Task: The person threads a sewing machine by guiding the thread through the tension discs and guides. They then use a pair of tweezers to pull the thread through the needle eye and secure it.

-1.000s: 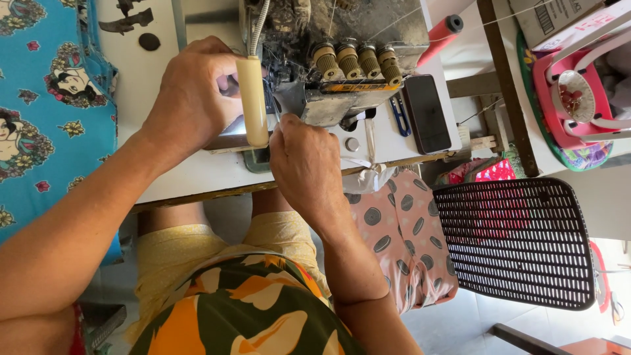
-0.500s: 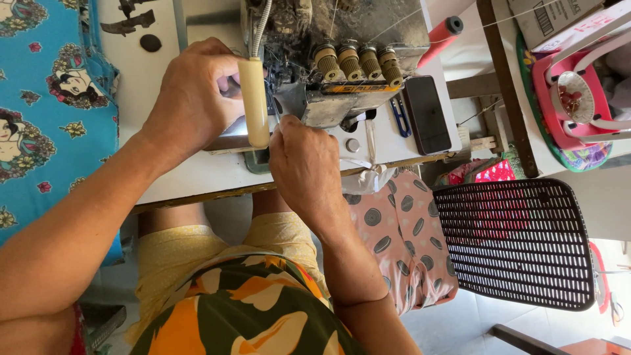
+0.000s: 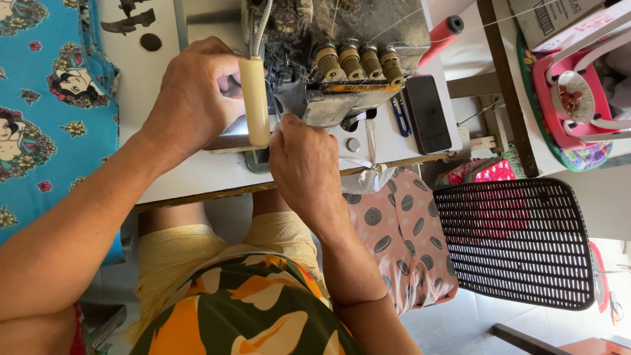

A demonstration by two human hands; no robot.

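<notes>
Head view: grimy grey sewing machine (image 3: 342, 59) with four tan tension knobs sits on the white desk (image 3: 190, 177), just beyond both grips. Left hand (image 3: 194, 98) grip closed by a cream tube (image 3: 254, 102); right hand (image 3: 305, 164) fingers pinched together at the machine's front, contents hidden.

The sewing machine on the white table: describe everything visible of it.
The sewing machine is a grey metal overlock type, dusty and lint-covered on top, with four ribbed tan tension knobs in a row and thin threads running up from it. It stands on the white table. The left hand rests against its left side, the right hand at its front.
</notes>
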